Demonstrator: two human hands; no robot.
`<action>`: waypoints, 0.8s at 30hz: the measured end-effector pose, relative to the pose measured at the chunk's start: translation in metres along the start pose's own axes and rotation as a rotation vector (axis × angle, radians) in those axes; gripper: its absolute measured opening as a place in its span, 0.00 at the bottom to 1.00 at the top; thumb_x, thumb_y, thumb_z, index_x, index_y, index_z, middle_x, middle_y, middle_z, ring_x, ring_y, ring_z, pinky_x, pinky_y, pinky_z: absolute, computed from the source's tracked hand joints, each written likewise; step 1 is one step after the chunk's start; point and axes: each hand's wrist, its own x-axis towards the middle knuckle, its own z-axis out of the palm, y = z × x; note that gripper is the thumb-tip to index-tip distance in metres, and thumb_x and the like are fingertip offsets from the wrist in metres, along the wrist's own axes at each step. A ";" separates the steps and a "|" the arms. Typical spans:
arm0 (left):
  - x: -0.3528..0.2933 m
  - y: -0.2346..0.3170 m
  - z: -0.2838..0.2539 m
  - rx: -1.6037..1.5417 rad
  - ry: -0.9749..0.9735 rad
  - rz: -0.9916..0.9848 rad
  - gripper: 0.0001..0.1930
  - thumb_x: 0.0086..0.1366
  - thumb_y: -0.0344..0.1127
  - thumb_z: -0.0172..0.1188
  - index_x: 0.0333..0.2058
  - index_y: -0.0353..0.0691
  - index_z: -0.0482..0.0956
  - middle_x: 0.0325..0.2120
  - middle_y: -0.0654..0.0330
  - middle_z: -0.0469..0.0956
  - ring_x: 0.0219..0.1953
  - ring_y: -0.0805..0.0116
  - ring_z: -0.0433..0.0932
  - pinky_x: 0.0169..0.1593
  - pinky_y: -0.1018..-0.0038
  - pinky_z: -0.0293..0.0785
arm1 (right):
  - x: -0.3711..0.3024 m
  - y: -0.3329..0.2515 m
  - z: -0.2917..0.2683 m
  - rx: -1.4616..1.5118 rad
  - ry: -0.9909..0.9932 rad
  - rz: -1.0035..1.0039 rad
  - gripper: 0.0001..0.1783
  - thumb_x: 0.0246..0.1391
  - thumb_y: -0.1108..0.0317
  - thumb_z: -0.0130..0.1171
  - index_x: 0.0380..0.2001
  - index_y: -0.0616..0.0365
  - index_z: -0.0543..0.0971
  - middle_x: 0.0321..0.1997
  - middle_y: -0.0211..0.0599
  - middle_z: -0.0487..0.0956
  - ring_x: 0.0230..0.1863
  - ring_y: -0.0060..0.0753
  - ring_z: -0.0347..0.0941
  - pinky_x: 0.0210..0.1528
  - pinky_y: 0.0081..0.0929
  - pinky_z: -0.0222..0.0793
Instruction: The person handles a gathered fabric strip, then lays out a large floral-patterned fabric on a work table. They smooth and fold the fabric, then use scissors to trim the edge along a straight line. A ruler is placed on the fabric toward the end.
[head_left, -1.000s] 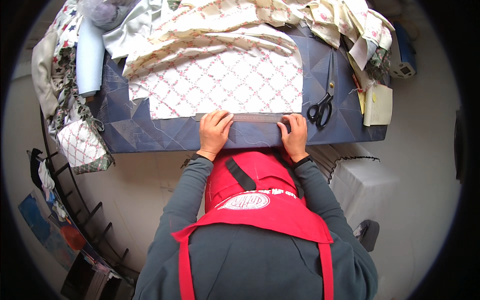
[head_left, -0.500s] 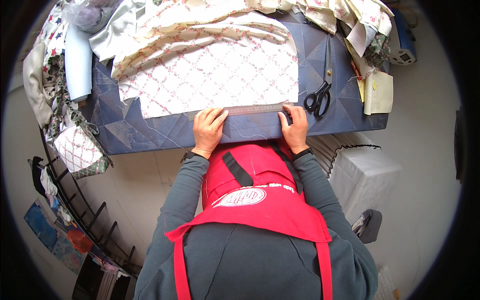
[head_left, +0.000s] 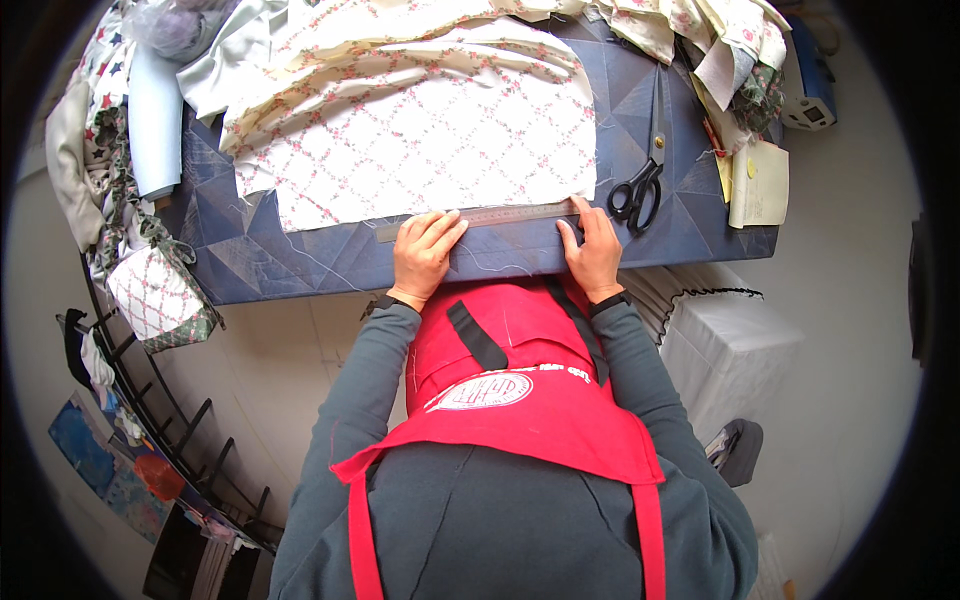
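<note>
A white cloth with a pink floral lattice pattern (head_left: 430,140) lies spread on the blue table, its near edge running along a metal ruler (head_left: 515,214). My left hand (head_left: 426,252) lies over the left part of the ruler, fingers close together and pressing it down. At the ruler's right end my right hand (head_left: 594,250) holds it with the fingertips, the thumb set apart on the near side. Black-handled scissors (head_left: 637,195) lie just to the right of the cloth, blades pointing away. A loose thread crosses the tabletop near my hands.
The blue table (head_left: 260,270) ends close to my red apron (head_left: 520,420). Bunched floral fabric (head_left: 400,30) fills its far side. A light blue roll (head_left: 155,125) and mixed cloth stand at left; a yellowish paper pad (head_left: 760,185) is at right. A white-covered box (head_left: 730,340) stands below.
My left hand has slid slightly right along the ruler. The ruler's right end has tipped a little away from me, with my right hand on it. The cloth's near edge has shifted slightly away.
</note>
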 end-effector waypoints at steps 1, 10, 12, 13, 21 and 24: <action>0.000 0.000 0.000 0.006 0.012 0.022 0.16 0.55 0.26 0.62 0.42 0.48 0.86 0.43 0.68 0.83 0.48 0.65 0.78 0.53 0.65 0.72 | 0.001 0.000 0.000 -0.012 -0.001 0.001 0.18 0.52 0.66 0.67 0.47 0.53 0.78 0.35 0.37 0.76 0.39 0.44 0.75 0.39 0.37 0.72; -0.006 0.008 0.014 0.073 0.056 -0.006 0.17 0.54 0.27 0.60 0.42 0.52 0.86 0.47 0.65 0.80 0.51 0.63 0.76 0.54 0.64 0.71 | -0.004 0.005 0.001 -0.047 0.030 0.053 0.17 0.53 0.64 0.66 0.47 0.52 0.78 0.35 0.37 0.76 0.38 0.45 0.76 0.37 0.37 0.72; -0.008 0.012 0.015 0.099 0.065 -0.036 0.18 0.54 0.27 0.61 0.42 0.54 0.86 0.50 0.63 0.78 0.53 0.61 0.74 0.55 0.63 0.69 | -0.004 0.005 0.000 -0.050 -0.015 0.134 0.18 0.53 0.64 0.67 0.47 0.53 0.78 0.38 0.38 0.76 0.41 0.45 0.76 0.39 0.37 0.73; -0.009 0.013 0.016 0.094 0.041 -0.060 0.18 0.54 0.27 0.61 0.43 0.54 0.86 0.51 0.63 0.77 0.54 0.61 0.73 0.56 0.62 0.69 | -0.003 0.004 0.000 -0.066 0.067 0.050 0.18 0.53 0.65 0.67 0.47 0.54 0.78 0.40 0.38 0.76 0.44 0.44 0.75 0.42 0.37 0.72; -0.006 0.009 0.012 0.057 0.028 -0.084 0.20 0.53 0.26 0.61 0.43 0.58 0.87 0.50 0.61 0.77 0.55 0.59 0.73 0.60 0.60 0.65 | 0.009 0.001 -0.010 -0.138 -0.019 -0.182 0.26 0.48 0.73 0.63 0.54 0.54 0.76 0.56 0.37 0.74 0.58 0.41 0.70 0.60 0.38 0.60; -0.005 0.009 0.011 0.060 0.029 -0.080 0.21 0.53 0.26 0.61 0.43 0.58 0.87 0.49 0.62 0.78 0.54 0.59 0.74 0.59 0.60 0.66 | 0.010 0.000 -0.012 -0.140 -0.032 -0.167 0.25 0.47 0.73 0.64 0.53 0.53 0.77 0.55 0.36 0.74 0.57 0.41 0.70 0.60 0.38 0.60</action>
